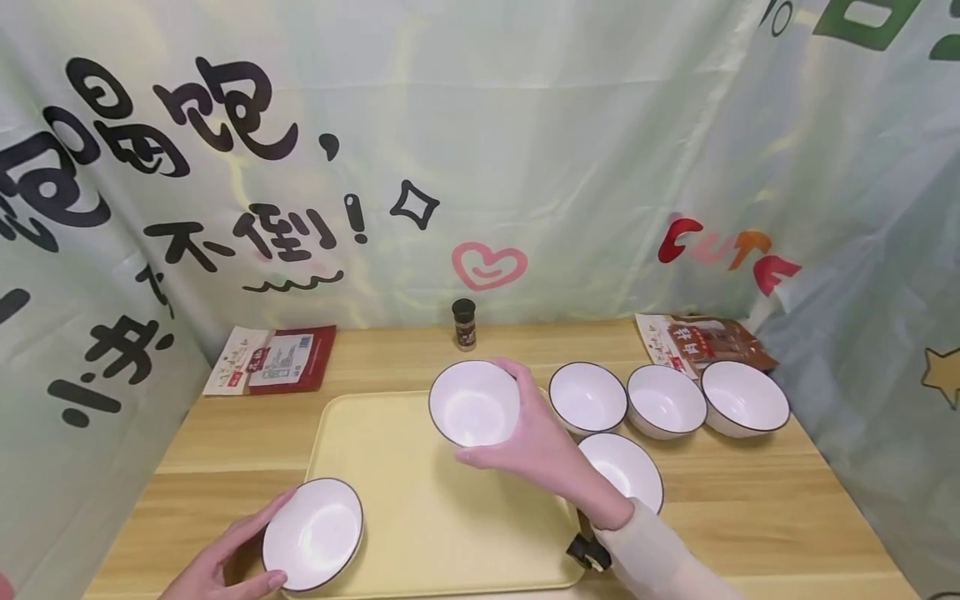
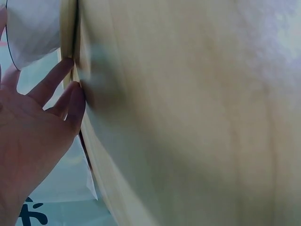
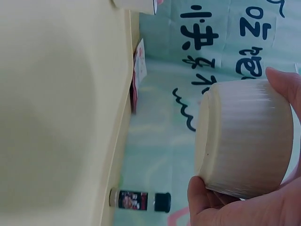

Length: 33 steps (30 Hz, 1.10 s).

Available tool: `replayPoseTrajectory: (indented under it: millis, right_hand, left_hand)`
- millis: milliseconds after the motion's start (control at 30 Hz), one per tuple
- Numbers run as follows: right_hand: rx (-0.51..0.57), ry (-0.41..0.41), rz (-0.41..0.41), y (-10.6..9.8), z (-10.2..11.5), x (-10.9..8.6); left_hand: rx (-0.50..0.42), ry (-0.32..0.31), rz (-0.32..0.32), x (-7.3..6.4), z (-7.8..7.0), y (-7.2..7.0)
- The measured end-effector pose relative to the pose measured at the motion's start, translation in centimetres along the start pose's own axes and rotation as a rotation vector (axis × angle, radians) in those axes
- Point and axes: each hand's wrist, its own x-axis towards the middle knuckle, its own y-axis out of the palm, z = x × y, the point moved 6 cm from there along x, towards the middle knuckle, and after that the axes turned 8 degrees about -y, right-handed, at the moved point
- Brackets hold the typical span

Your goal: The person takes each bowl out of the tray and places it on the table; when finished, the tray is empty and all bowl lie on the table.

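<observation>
My right hand (image 1: pixel 528 446) holds a white bowl (image 1: pixel 472 404) with a dark rim, raised above the cream tray (image 1: pixel 397 500). In the right wrist view this bowl's ribbed outer side (image 3: pixel 249 136) and foot show, with the thumb and fingers on opposite sides of it. Down at the tray's front left corner, another white bowl (image 1: pixel 313 533) sits between the thumb and fingers of my left hand (image 1: pixel 228 558). The left wrist view has part of that bowl (image 2: pixel 35 33) at its upper left, the lower fingers resting by the tray's edge.
Right of the tray stand three white bowls in a row, the nearest one (image 1: pixel 587 397) included, with another bowl (image 1: pixel 622 471) in front, partly behind my forearm. Along the back are a red-and-white packet (image 1: pixel 270 360), a black-capped jar (image 1: pixel 465 325) and a brown packet (image 1: pixel 705 343). Printed curtains (image 1: pixel 480 167) enclose the table.
</observation>
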Motion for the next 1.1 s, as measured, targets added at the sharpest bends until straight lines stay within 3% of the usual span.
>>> replayPoseTrajectory:
  millis: [167,433,600,733,1100]
  right_hand:
    - [-0.027,0.017,-0.009,-1.7,-0.8,-0.9]
    - [-0.103,0.013,-0.016,-4.8,-1.9,-2.6]
    - [-0.133,-0.026,-0.064,-7.1,-2.1,-3.7]
    - [-0.162,-0.011,-0.103,-9.1,-2.5,-4.9]
    - [-0.323,0.01,-0.209,-14.8,-4.1,-8.4]
  left_hand:
    - [0.016,-0.012,0.006,-0.1,0.3,0.0]
    - [-0.014,-0.122,0.042,0.2,1.3,0.1]
    - [-0.053,-0.135,0.062,0.2,1.3,0.1]
    - [-0.062,-0.151,0.075,0.2,1.2,0.1]
    - [-0.068,-0.122,0.04,0.3,0.3,0.2]
